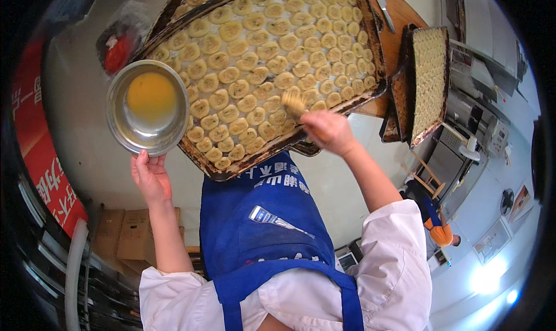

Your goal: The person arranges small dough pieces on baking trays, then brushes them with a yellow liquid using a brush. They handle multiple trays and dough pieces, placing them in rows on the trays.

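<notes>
My left hand [152,177] grips the rim of a round stainless steel bowl [116,114], tilted so that I see into it. Yellow liquid that looks like beaten egg [150,92] lies inside. In my right hand [329,131] is a pastry brush [294,102], its bristles down among the dough pieces, slightly blurred. Rows of small round flattened dough pieces [229,75] with darker centres cover a large, dark-edged baking tray [256,158] before me. Some pieces look shinier than others.
Another tray [171,7] lies partly under the far left side. To the right, stacked trays [430,83] hold more dough pieces. A knife [382,5] rests on the wooden table [402,10]. Cardboard boxes [126,235] stand at lower left. A person in orange [439,233] is farther off.
</notes>
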Demonstrator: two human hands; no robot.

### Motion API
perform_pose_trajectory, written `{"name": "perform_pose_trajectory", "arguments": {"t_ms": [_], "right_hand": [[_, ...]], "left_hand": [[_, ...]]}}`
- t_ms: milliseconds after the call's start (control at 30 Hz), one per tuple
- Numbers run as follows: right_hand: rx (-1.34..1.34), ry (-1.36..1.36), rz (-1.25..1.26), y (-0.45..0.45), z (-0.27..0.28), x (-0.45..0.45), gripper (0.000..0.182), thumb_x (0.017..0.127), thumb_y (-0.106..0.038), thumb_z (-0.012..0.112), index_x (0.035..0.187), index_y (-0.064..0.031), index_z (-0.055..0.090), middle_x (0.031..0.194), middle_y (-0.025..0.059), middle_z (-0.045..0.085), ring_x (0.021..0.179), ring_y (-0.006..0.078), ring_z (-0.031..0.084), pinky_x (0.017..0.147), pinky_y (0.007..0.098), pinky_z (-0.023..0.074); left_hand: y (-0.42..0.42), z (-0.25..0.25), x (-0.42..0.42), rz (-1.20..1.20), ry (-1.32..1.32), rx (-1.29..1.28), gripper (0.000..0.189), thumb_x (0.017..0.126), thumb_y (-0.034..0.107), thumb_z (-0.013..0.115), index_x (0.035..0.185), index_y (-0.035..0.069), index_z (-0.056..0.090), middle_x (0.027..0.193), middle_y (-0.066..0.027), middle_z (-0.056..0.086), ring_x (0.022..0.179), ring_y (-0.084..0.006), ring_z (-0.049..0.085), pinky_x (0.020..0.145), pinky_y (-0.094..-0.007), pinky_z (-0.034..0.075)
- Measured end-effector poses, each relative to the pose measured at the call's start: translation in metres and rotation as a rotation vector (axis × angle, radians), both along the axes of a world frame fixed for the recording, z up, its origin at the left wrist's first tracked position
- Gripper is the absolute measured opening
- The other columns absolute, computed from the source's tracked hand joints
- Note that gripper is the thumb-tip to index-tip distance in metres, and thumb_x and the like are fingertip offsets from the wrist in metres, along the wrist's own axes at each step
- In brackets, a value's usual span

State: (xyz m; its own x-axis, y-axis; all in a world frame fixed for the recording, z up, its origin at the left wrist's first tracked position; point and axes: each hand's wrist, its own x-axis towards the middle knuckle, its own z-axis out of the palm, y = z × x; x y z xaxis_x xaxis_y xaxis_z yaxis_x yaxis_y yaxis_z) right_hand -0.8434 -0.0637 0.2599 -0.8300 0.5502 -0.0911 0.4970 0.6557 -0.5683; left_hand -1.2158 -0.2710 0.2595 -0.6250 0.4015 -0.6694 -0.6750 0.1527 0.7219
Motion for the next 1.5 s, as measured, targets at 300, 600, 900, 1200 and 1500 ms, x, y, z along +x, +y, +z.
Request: {"name": "perform_pose_trajectory", "arguments": {"t_ms": [300,600,900,1200,1500], "right_hand": [[0.345,0.157,-0.169,0.202,-0.042,-0.002,0.022,0.082,-0.018,0.071,0.104,-0.0197,0.068,0.091,0.0023,0.070,0.077,0.0229,0.068,0.064,0.0343,0.0559],[0.504,0.007,0.177,0.184,-0.060,0.047,0.044,0.074,-0.012,0.069,0.116,-0.0226,0.061,0.118,0.0040,0.061,0.099,0.0248,0.063,0.078,0.0342,0.0575],[0.425,0.283,-0.025,0.269,-0.054,0.008,0.031,0.083,-0.009,0.068,0.113,-0.0143,0.061,0.097,0.0035,0.065,0.083,0.0222,0.063,0.065,0.0336,0.0533],[0.574,0.160,0.111,0.258,-0.076,0.070,0.037,0.078,-0.009,0.068,0.112,-0.0189,0.062,0.109,0.0031,0.061,0.096,0.0246,0.061,0.073,0.0346,0.0542],[0.222,0.030,-0.156,0.058,-0.019,0.136,0.036,0.072,-0.005,0.069,0.106,-0.0140,0.063,0.098,0.0053,0.061,0.085,0.0271,0.059,0.074,0.0359,0.0526]], "left_hand": [[0.013,-0.003,0.060,-0.073,-0.059,0.032,0.025,0.094,0.015,0.051,0.116,0.003,0.054,0.115,-0.0109,0.061,0.104,-0.0210,0.061,0.093,-0.0381,0.050],[0.041,0.009,0.138,0.026,-0.053,0.017,0.023,0.092,0.014,0.054,0.113,0.004,0.055,0.111,-0.0100,0.063,0.101,-0.0206,0.063,0.090,-0.0389,0.050],[0.055,0.003,0.176,0.031,-0.058,0.039,0.021,0.093,0.012,0.053,0.112,0.004,0.056,0.108,-0.0079,0.064,0.097,-0.0176,0.063,0.088,-0.0357,0.051],[0.066,0.015,0.196,0.018,-0.028,0.032,0.016,0.093,0.012,0.052,0.107,0.005,0.056,0.106,-0.0083,0.065,0.097,-0.0178,0.064,0.090,-0.0368,0.050],[0.068,-0.008,0.215,-0.103,0.029,-0.028,0.008,0.094,0.010,0.056,0.087,0.007,0.053,0.092,-0.0035,0.063,0.085,-0.0119,0.060,0.083,-0.0312,0.050]]}}
